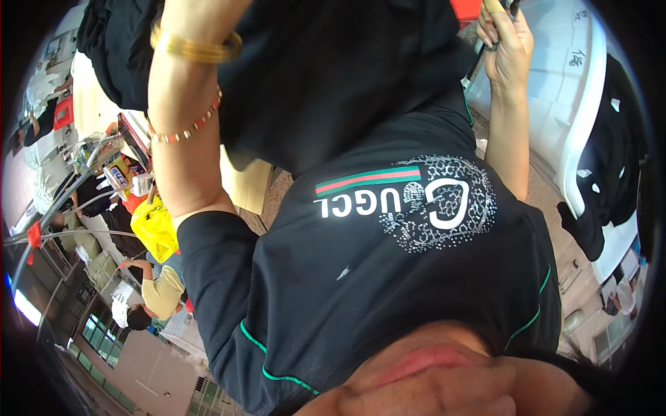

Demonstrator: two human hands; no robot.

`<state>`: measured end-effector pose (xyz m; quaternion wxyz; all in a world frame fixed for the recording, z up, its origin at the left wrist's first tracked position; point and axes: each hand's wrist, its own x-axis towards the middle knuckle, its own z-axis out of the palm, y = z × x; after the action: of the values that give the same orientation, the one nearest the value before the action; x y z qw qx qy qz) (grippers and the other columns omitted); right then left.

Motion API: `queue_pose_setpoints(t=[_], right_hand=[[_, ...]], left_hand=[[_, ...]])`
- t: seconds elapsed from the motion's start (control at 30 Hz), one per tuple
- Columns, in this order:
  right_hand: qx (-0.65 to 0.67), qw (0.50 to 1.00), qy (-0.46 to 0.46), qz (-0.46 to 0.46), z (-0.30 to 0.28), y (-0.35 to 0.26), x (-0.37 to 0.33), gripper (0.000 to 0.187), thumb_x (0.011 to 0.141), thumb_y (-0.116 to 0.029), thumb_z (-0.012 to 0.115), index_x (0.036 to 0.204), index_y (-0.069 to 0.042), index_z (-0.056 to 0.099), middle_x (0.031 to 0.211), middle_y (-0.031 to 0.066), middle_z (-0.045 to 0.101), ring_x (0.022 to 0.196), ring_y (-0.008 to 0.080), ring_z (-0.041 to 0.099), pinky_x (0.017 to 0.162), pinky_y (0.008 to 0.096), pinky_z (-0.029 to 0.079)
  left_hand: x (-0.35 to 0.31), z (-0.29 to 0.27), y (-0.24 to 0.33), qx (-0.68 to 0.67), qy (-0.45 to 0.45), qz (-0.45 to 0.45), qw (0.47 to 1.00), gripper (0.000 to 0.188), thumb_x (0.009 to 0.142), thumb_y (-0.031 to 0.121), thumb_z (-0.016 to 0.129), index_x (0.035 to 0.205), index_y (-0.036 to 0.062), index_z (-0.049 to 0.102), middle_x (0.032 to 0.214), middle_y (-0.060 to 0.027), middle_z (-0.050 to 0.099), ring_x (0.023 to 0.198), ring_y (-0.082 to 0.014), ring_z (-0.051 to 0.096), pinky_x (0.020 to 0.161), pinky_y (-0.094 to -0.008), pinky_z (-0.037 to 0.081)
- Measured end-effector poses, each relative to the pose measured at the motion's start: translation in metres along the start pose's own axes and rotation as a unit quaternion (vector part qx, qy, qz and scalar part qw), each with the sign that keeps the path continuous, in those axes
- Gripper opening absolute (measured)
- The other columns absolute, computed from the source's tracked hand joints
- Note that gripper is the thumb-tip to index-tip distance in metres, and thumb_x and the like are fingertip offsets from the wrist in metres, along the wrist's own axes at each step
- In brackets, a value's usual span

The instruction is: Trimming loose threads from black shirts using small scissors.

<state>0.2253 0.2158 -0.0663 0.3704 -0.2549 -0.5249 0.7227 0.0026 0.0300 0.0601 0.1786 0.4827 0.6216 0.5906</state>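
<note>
A large piece of black cloth (333,83) hangs in front of my black shirt and spreads toward the upper left. My left forearm, with gold bangles and a beaded bracelet, reaches up across it. The left hand itself is cut off by the top edge. At the upper right my right hand (505,45) is raised, its fingers curled and pinched together near the cloth's right side. A dark ring-like piece shows at its fingers, and a small dark item sticks out at the top. What it holds is too small to name.
To the right stands a pale, smooth-rimmed bin (579,139) with black garments (610,159) beyond it. At left are a yellow bag (156,225), a cluttered stand and a seated person in a yellow top (164,291). A wooden board (244,182) shows below the cloth.
</note>
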Motion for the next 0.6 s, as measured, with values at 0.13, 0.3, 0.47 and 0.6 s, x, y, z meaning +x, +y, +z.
queue_pose_setpoints(t=[0.13,0.3,0.47,0.6], right_hand=[[-0.097,0.988,-0.119,-0.005,-0.022,0.022,-0.010,0.029,0.096,-0.011,0.070,0.122,0.002,0.068,0.086,-0.0029,0.062,0.068,0.0019,0.048,0.064,0.0184,0.036],[-0.274,0.947,-0.166,0.020,-0.035,0.052,-0.027,0.031,0.088,-0.006,0.080,0.117,-0.004,0.070,0.074,-0.0102,0.042,0.069,0.0021,0.036,0.066,0.0196,0.035],[-0.530,0.829,-0.163,0.070,-0.037,0.056,-0.024,0.052,0.077,-0.033,0.089,0.117,-0.009,0.068,0.069,-0.0026,0.047,0.069,0.0089,0.050,0.067,0.0273,0.045],[-0.396,0.908,-0.130,0.043,-0.048,0.058,-0.033,0.043,0.080,-0.019,0.087,0.117,-0.007,0.067,0.066,-0.0054,0.041,0.065,0.0049,0.045,0.062,0.0247,0.041]], left_hand=[[-0.056,-0.030,-0.005,0.117,0.071,0.073,0.988,0.024,0.091,-0.002,0.073,0.115,-0.0037,0.071,0.120,-0.0092,0.068,0.109,-0.0157,0.065,0.096,-0.0256,0.049],[-0.116,-0.028,0.020,0.327,-0.103,0.013,0.939,0.030,0.077,-0.004,0.080,0.105,0.0052,0.077,0.127,-0.0141,0.067,0.114,-0.0265,0.066,0.093,-0.0339,0.054],[-0.134,-0.029,0.005,0.483,-0.187,-0.015,0.855,0.037,0.079,0.024,0.084,0.113,0.0133,0.073,0.127,-0.0074,0.066,0.118,-0.0295,0.061,0.100,-0.0413,0.045],[-0.140,-0.040,0.006,0.382,-0.233,-0.049,0.893,0.037,0.077,0.028,0.085,0.108,0.0105,0.074,0.130,-0.0101,0.066,0.125,-0.0313,0.058,0.106,-0.0411,0.042]])
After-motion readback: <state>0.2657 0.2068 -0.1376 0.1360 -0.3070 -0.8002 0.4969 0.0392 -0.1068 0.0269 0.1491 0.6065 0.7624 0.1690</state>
